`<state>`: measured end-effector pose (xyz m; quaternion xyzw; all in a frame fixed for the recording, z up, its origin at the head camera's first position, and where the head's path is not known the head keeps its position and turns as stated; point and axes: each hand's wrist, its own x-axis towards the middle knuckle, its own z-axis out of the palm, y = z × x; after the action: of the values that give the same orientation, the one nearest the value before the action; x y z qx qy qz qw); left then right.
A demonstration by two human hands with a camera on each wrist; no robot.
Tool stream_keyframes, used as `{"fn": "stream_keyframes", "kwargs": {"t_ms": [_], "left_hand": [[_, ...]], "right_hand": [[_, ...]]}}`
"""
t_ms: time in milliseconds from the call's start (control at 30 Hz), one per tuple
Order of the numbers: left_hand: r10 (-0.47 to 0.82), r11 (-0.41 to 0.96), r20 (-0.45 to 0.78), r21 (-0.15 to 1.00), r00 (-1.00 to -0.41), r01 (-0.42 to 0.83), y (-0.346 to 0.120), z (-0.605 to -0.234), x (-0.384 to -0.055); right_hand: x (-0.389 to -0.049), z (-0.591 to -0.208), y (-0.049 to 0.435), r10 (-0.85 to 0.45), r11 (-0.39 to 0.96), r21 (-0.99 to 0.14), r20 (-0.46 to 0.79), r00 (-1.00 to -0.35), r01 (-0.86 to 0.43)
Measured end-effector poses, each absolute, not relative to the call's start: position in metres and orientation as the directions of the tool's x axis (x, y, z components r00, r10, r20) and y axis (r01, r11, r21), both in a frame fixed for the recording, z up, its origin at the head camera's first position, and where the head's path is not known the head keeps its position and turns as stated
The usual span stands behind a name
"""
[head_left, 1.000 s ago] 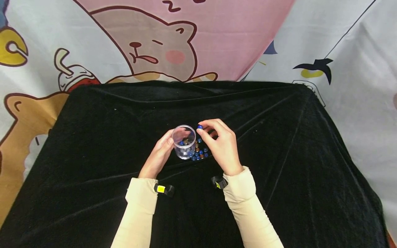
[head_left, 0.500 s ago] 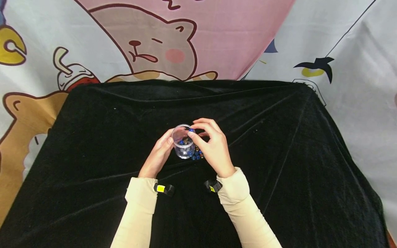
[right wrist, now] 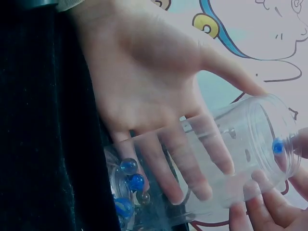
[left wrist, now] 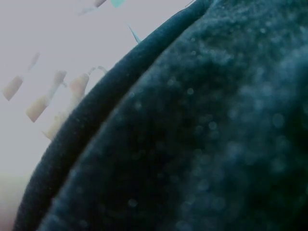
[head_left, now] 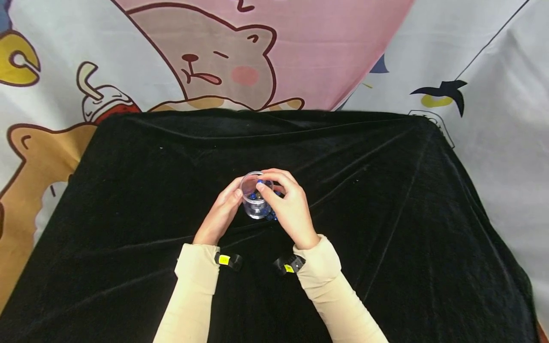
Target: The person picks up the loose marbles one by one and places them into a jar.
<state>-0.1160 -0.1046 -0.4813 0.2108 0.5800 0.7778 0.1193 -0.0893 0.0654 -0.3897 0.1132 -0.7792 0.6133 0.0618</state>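
A clear plastic jar [head_left: 256, 209] stands upright on the black cloth. My left hand [head_left: 218, 213] holds it from the left, the thumb near the rim and the fingers behind the wall. In the right wrist view, those fingers show through the clear jar [right wrist: 240, 139]. My right hand [head_left: 291, 209] pinches a blue marble [head_left: 259, 182] between thumb and fingertip at the jar's mouth; the same marble [right wrist: 277, 146] appears inside the rim in the right wrist view. Several blue and clear marbles [right wrist: 137, 182] lie at the jar's bottom.
More blue marbles [head_left: 272, 216] lie on the cloth just right of the jar, partly hidden under my right hand. Black velvet cloth [head_left: 386, 190] covers the table. Behind it hangs a printed cartoon curtain [head_left: 334, 57]. The left wrist view shows mostly blurred cloth [left wrist: 192, 134].
My right hand has moved left with the blue marble, from beside the jar to over its mouth, covering more of the loose marbles. My left hand keeps holding the jar in place.
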Motion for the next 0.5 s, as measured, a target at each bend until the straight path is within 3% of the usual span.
{"fn": "stream_keyframes", "kwargs": {"t_ms": [500], "left_hand": [[0.433, -0.294, 0.191, 0.954, -0.881, 0.062, -0.1041, -0.4779, -0.1155]], "right_hand": [[-0.0877, -0.3865, 0.0659, -0.118, 0.264, -0.926, 0.247, -0.962, -0.270]]}}
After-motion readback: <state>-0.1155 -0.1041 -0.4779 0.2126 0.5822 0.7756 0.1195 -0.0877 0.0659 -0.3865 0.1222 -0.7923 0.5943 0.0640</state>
